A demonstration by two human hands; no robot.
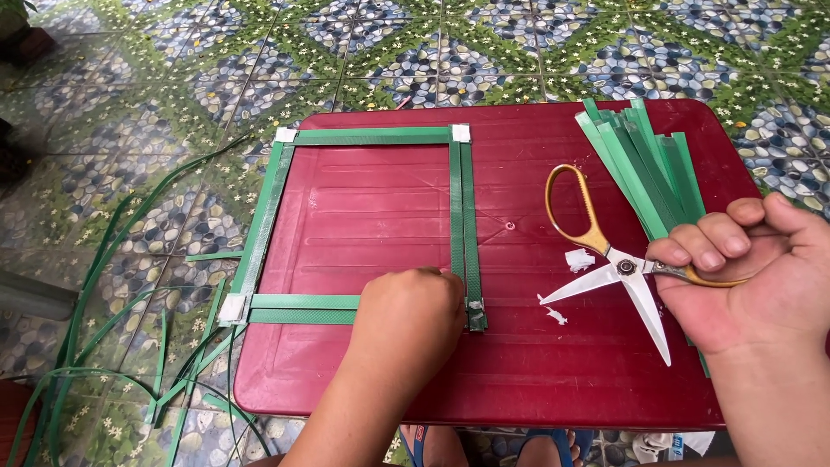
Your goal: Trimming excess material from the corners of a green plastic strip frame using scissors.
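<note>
Landmark: red surface [536, 372]. Green strap frame [373, 136] lies flat on its left half, a square with white tape at the corners. Left hand [406, 324] is curled knuckles-up on the frame's bottom right corner; fingers tucked under, can't tell what they pinch. Right hand [748, 272] at the surface's right edge, fingers wrapped around one handle of the gold-handled scissors [618, 268], blades spread wide. Loose green strips [648, 164] fanned at the far right corner.

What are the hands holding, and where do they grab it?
The right hand holds the open scissors by one gold handle loop. The left hand holds nothing; it presses down on the green strip frame near its lower right corner.
</note>
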